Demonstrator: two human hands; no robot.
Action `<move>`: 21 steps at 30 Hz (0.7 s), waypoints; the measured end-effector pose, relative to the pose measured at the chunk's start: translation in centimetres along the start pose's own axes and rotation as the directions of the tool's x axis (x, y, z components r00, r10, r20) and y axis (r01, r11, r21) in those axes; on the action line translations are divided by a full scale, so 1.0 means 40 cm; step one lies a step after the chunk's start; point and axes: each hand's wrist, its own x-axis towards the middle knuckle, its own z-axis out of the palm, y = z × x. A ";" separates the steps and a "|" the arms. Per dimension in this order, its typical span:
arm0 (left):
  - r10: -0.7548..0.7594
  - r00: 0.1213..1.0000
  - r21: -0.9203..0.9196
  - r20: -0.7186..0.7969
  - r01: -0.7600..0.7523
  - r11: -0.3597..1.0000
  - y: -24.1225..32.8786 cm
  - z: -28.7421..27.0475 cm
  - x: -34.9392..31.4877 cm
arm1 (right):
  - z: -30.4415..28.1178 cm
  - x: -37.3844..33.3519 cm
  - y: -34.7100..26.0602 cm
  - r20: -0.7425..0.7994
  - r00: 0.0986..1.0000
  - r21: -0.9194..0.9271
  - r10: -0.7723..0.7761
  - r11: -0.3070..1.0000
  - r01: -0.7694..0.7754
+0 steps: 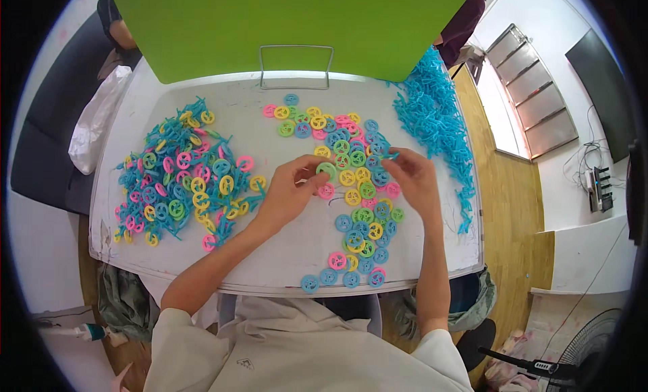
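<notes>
My left hand (295, 187) pinches a green plastic wheel (327, 169) by its rim, above the middle of the table. Opposite it, my right hand (412, 178) has thumb and forefinger closed on a small teal plastic stem (387, 156), partly hidden by the fingers. Between and below my hands lies a loose spread of small spoked wheels (353, 197) in pink, yellow, green and blue. To the left is a heap of teal stems with coloured wheels on them (182, 173).
A long pile of bare teal stems (432, 102) runs down the right side of the white table (270, 267). A green panel (283, 28) stands at the far edge, with a wire frame (297, 46) before it. Parts of other people show behind the panel. A fan (587, 351) stands lower right.
</notes>
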 end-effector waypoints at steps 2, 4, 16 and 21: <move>-0.101 0.995 -0.096 0.026 0.103 0.990 0.014 -0.010 0.004 | 0.038 -0.011 -0.004 0.007 0.991 -0.082 -0.133 0.988 0.133; -0.106 0.994 -0.231 0.016 0.107 0.967 0.021 -0.014 0.003 | 0.068 -0.025 -0.026 0.051 0.963 -0.200 -0.264 0.942 0.269; -0.113 0.989 -0.156 0.100 0.128 0.979 0.013 -0.003 -0.001 | 0.114 -0.049 -0.051 0.168 0.901 -0.345 -0.401 0.832 0.435; -0.094 0.994 -0.105 0.061 0.100 0.989 -0.009 -0.009 0.000 | 0.131 -0.045 -0.027 0.150 0.876 -0.263 -0.458 0.836 0.482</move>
